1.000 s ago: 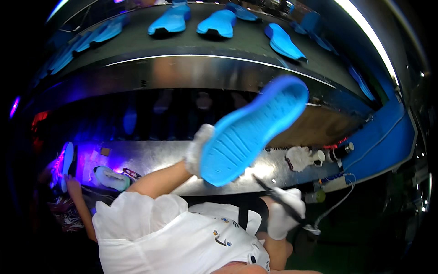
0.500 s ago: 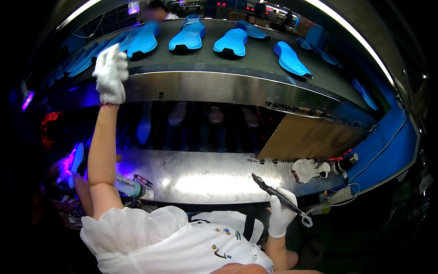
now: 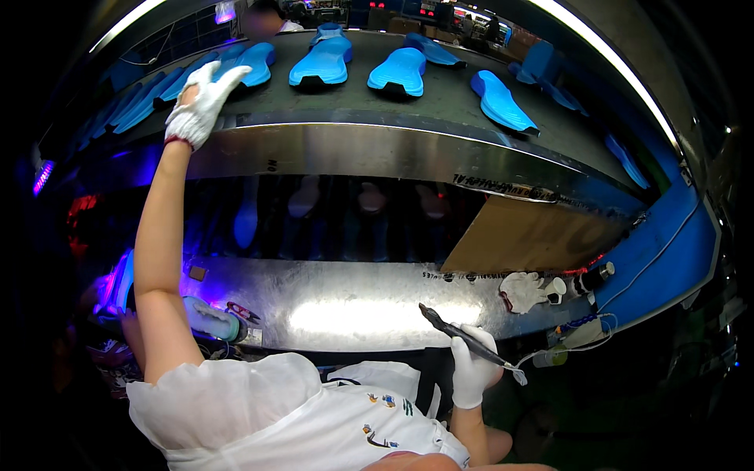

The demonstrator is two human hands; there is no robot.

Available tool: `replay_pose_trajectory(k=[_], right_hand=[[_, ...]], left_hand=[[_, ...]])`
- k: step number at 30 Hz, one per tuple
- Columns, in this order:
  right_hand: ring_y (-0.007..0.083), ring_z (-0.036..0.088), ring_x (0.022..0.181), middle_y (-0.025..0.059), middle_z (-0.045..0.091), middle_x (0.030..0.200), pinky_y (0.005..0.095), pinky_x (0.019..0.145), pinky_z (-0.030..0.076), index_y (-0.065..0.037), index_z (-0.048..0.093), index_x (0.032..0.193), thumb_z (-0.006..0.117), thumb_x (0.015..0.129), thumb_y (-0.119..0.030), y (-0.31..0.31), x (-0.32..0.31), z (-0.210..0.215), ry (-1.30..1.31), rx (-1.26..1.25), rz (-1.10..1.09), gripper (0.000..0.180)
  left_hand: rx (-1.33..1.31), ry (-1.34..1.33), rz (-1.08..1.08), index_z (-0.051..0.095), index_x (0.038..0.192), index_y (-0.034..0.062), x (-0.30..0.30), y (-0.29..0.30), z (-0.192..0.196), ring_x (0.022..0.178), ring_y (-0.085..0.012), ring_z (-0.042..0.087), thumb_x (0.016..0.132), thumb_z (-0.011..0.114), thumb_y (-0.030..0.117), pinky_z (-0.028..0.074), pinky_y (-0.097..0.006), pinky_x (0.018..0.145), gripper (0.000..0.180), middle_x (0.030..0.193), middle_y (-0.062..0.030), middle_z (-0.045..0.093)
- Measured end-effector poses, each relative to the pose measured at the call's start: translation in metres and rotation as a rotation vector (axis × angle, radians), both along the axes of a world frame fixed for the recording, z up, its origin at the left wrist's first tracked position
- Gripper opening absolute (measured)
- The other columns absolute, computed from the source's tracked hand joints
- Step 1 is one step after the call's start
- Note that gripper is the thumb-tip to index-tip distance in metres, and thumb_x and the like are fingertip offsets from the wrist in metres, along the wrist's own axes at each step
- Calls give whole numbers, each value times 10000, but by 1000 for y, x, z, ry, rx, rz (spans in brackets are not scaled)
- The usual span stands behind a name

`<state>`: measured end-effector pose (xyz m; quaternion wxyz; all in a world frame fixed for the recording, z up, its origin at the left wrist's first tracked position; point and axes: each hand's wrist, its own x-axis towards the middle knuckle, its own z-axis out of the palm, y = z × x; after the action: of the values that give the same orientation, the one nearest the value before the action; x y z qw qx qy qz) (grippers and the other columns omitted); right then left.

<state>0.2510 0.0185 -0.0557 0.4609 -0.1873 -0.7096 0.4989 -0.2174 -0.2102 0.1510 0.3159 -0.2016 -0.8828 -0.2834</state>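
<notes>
My left hand [image 3: 198, 110], in a white knit glove, reaches up over the front edge of the raised belt. Its thumb is stretched away from the fingers, beside a blue shoe sole [image 3: 257, 63]; I cannot tell whether it touches. Part of that sole is hidden behind the hand. Low at the right, my right hand [image 3: 473, 369], also in a white glove, is closed around a slim black hand tool [image 3: 463, 337]. The tool has a dark narrow tip pointing up and left, and a whitish bit at its rear end.
More blue soles lie along the dark belt [image 3: 338, 102]. Below is a shiny metal shelf [image 3: 353, 306] with a cardboard sheet [image 3: 534, 235], spare gloves [image 3: 520, 292], a cup [image 3: 556, 290], a dark bottle [image 3: 593, 279] and red-handled snips [image 3: 242, 312]. A person [image 3: 265, 22] sits beyond the belt.
My left hand has shifted slightly and turned, its thumb now spread toward the sole. My right hand and the black tool have moved slightly left.
</notes>
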Motion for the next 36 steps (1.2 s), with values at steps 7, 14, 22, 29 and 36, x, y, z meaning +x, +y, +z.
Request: replay_pose_trajectory(k=[7,14,22,29,36], right_hand=[[156,681,817,141,701,964,245,730,536,55,651,1003,692,790,67,-5,-6,-3,6,32,27,217],[160,679,827,126,706,972,257,734,528,41,664,1013,709,789,30,-5,-2,-5,-58,42,30,228],[161,661,864,119,687,981,267,788,520,51,660,1010,706,786,30,-1,1,-16,-32,-121,-38,229],[155,648,856,116,674,975,261,784,512,46,647,1035,711,783,25,-5,-3,-19,-89,-107,-13,261],[121,617,742,76,647,873,244,690,501,23,608,1037,686,856,-4,5,1,-29,-11,-226,-86,199]], left_hand=[[-121,608,75,536,1311,21,17,8,-1,1236,-366,499,897,619,246,389,-429,1064,478,1333,-217,529],[-164,10,-537,612,1237,6,72,62,-3,1092,-275,624,979,553,230,471,-354,964,347,1168,-152,664],[-100,98,36,584,1286,91,-26,-25,11,1202,-325,566,912,446,99,454,-381,1030,399,1282,-166,603],[-453,-118,431,632,1136,72,-84,-36,7,1171,-378,573,887,534,162,505,-468,916,283,1218,-204,613],[444,93,-285,633,1076,-4,-97,-47,-1,1055,-277,629,892,652,110,495,-385,987,218,1082,-135,628]])
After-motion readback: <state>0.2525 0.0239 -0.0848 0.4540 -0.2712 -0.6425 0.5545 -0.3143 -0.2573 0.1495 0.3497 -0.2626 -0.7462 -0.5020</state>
